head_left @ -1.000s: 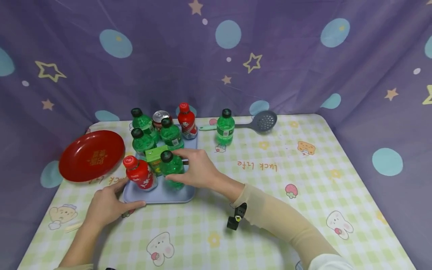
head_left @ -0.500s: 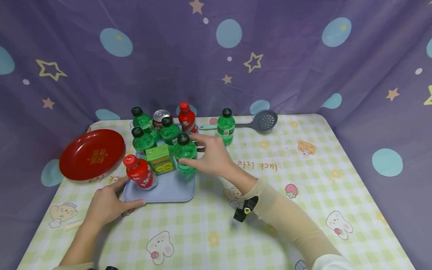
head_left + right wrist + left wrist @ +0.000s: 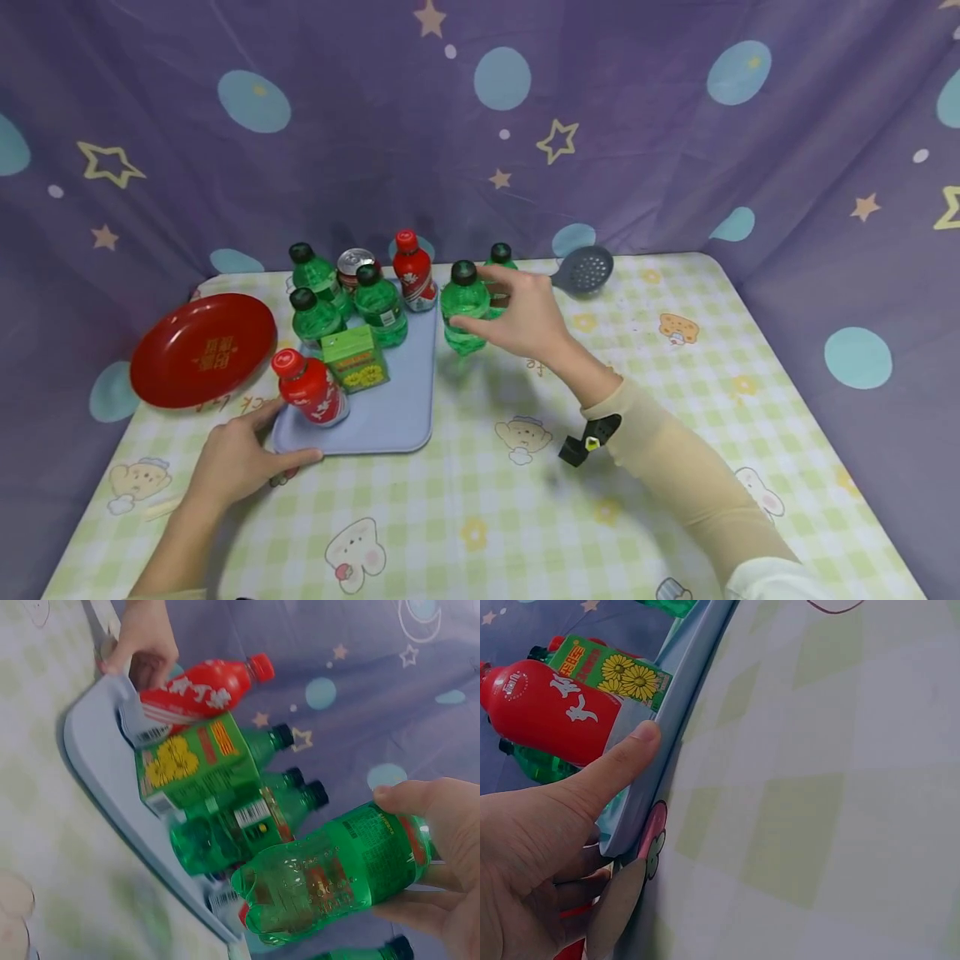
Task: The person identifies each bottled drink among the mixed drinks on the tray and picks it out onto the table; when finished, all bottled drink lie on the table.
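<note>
In the head view my right hand [image 3: 528, 317] grips a green plastic soda bottle [image 3: 462, 304] with a black cap, between thumb and fingers. The bottle hangs upright above the table, just right of the light blue tray [image 3: 397, 408]; its base is lifted in the right wrist view. My left hand [image 3: 232, 454] holds the tray's near left corner, thumb along the front rim, fingers round the side. Beside it on the tray stand a red bottle [image 3: 315, 396] and a green drink carton [image 3: 356, 358]. Several green bottles [image 3: 381, 308], another red bottle [image 3: 415, 275] and a can [image 3: 356, 263] stand farther back.
A red oval plate [image 3: 202, 350] lies left of the tray. Behind my right hand another green bottle [image 3: 501, 255] stands partly hidden, near a grey skimmer [image 3: 587, 271]. A checked cloth [image 3: 420, 525] covers the table; a purple curtain [image 3: 360, 167] hangs behind.
My right hand has lifted the green bottle from the tray's front and carried it right and back, past the tray's right edge. The left hand has stayed at the tray corner.
</note>
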`<state>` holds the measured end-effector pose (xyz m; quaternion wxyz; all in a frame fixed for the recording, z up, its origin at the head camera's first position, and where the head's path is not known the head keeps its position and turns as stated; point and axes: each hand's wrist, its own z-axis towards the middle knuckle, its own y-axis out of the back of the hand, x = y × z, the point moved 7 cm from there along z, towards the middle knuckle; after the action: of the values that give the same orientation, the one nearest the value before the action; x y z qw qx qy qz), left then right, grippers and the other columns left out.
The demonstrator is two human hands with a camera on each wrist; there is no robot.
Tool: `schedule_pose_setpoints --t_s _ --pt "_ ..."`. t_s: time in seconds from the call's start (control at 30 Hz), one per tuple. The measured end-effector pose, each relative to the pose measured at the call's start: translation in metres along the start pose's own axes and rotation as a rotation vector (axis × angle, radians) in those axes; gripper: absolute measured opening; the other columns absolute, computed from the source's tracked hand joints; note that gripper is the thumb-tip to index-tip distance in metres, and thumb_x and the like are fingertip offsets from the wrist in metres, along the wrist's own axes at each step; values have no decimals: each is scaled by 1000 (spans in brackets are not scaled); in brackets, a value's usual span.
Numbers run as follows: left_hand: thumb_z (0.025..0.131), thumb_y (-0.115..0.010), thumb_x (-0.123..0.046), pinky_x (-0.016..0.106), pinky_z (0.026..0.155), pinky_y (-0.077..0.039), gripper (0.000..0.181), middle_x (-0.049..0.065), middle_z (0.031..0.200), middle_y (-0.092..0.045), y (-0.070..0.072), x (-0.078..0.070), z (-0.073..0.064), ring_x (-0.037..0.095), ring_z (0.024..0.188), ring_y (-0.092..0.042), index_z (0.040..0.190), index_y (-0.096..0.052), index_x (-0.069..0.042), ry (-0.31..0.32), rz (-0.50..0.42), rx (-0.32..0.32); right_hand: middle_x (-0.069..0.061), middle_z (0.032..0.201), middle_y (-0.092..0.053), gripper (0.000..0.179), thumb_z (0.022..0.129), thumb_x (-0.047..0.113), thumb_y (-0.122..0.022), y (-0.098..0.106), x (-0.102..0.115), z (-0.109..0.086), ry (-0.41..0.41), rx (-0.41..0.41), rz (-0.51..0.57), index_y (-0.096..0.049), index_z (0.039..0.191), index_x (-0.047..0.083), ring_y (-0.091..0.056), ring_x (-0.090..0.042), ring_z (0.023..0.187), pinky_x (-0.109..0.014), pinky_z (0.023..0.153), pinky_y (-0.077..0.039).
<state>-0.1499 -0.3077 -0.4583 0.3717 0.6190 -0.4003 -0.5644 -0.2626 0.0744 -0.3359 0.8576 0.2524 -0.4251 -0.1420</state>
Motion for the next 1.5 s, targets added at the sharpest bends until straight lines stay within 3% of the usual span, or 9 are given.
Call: schedule_pose_setpoints --t_s 0.2,0.77,1.07,1.5 --pt "70 -92 -68 74 105 -49 120 35 148 -55 -1 0 2 58 136 -55 153 -50 8 7 -12 15 -14 116 -81 62 76 29 -98 23 -14 1 -19 -28 -31 -75 128 4 -83 -24 89 -32 79 -69" --pt "68 -93 -67 72 101 -52 118 35 144 -59 0 0 -2 57 130 -60 150 -53 8 -15 -3 -15 -16 118 -79 63 78 26 -97 65 -54 -7 -137 -73 -101 -73 132 5 -83 -32 90 -43 82 -69" --pt "69 -92 -68 72 102 -52 118 34 146 -58 -2 -1 -1 56 132 -59 150 -53 8 -6 -5 -1 -20 122 -79 66 80 32 -95 77 -79 -9 -129 -101 -207 -72 135 4 -82 -34 89 -48 81 -68" --pt "69 -93 -67 72 102 -52 117 35 145 -59 1 -1 -1 57 131 -60 150 -54 8 -11 2 -6 -22 123 -78 59 83 28 -94 83 -109 -8 -169 -135 -187 -72 132 2 -80 -38 97 -51 85 -67"
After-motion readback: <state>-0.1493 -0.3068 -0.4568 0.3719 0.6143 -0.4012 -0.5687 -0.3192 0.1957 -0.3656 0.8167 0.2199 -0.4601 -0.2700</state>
